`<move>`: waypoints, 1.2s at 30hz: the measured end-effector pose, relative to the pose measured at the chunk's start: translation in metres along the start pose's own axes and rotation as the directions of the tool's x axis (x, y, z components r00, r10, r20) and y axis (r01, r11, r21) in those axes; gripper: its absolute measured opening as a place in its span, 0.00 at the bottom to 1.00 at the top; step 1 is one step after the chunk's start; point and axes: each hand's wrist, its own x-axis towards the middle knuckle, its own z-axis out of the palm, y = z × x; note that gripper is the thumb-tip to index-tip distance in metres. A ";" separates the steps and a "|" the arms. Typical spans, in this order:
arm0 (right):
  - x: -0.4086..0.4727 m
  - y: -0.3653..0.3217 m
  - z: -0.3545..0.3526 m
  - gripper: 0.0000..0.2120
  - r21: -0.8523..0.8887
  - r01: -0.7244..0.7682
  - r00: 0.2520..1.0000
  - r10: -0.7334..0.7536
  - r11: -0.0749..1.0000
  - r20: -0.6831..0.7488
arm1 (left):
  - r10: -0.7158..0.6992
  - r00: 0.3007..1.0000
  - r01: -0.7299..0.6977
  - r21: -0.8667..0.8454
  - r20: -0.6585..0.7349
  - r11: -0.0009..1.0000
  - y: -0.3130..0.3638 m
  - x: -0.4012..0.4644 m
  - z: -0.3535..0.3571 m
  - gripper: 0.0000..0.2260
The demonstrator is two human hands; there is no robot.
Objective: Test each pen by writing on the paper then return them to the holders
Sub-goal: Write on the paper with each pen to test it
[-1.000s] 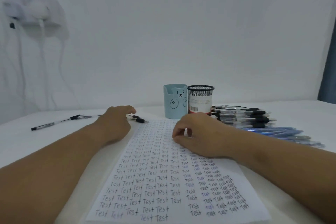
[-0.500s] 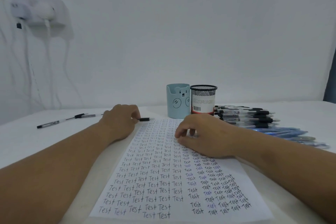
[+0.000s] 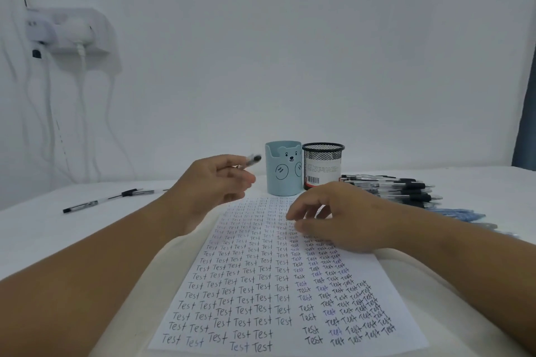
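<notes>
- Pen (image 3: 253,160): held in the left hand (image 3: 216,180), just above centre of the frame, lifted off the table; only its dark, blurred end shows past the fingertips, just left of the blue holder.
- Left hand: fingers curled round the pen, pinching it.
- Right hand (image 3: 338,217): centre right, fingers loosely bent and spread, holding nothing, over the upper right part of the paper.
- Paper (image 3: 269,293): lower centre, flat on the white table (image 3: 43,240), covered in rows of the word "Test".
- Blue holder (image 3: 282,171) with a bear face and black mesh holder (image 3: 322,164): side by side, upright, behind the paper.
- Pile of pens (image 3: 394,190): right of the mesh holder; black-capped ones behind, blue ones nearer the frame's right edge.
- Two loose pens (image 3: 87,205): on the table at middle left.
</notes>
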 end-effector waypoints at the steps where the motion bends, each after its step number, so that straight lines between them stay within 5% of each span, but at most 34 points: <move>1: 0.000 0.001 0.000 0.08 0.002 -0.002 1.000 0.002 1.000 -0.005 | 0.028 0.999 -0.026 0.075 -0.022 0.997 -0.001 -0.001 0.001 0.09; 4: 0.000 0.002 -0.001 0.07 0.005 0.000 1.000 0.000 1.000 -0.011 | 0.067 0.996 -0.049 0.249 -0.064 0.967 -0.002 -0.006 0.007 0.08; 6: 0.001 0.002 -0.001 0.07 0.008 0.000 1.000 0.000 1.000 -0.013 | 0.051 0.992 -0.027 0.208 -0.113 0.978 -0.001 -0.006 0.012 0.11; 11: -0.001 0.001 -0.004 0.08 0.000 -0.019 1.000 0.019 1.000 -0.015 | -0.015 0.995 -0.009 -0.233 -0.100 0.972 0.011 -0.003 0.026 0.08; 15: -0.001 0.001 -0.003 0.08 -0.003 -0.028 1.000 0.028 1.000 -0.014 | -0.154 0.988 0.116 -0.605 -0.011 0.788 0.019 -0.005 0.023 0.09; 18: -0.002 0.000 -0.003 0.08 -0.017 -0.024 1.000 0.024 1.000 -0.003 | -0.164 0.986 0.121 -0.746 0.015 0.655 0.023 -0.006 0.015 0.25; 21: 0.000 0.001 -0.002 0.07 -0.032 -0.021 1.000 0.021 0.999 0.001 | -0.152 0.988 0.088 -0.781 -0.010 0.619 0.024 -0.005 0.008 0.28; 26: -0.001 0.002 -0.003 0.08 -0.051 -0.014 1.000 0.013 0.999 -0.016 | -0.115 0.993 0.057 -0.799 -0.015 0.599 0.024 -0.006 0.009 0.17; 30: 0.001 0.000 -0.002 0.11 -0.068 0.038 0.985 -0.049 0.997 -0.166 | -0.061 0.997 0.081 -0.830 0.057 0.552 0.024 -0.009 0.016 0.20; 33: 0.001 -0.007 -0.002 0.16 -0.123 0.084 0.935 -0.120 0.989 -0.332 | -0.024 0.988 0.135 -0.775 0.153 0.617 0.022 -0.009 0.024 0.20; 36: 0.001 -0.016 -0.001 0.11 -0.253 0.098 0.910 -0.190 0.963 -0.368 | -0.002 0.969 0.177 -0.691 0.247 0.701 0.019 -0.008 0.032 0.25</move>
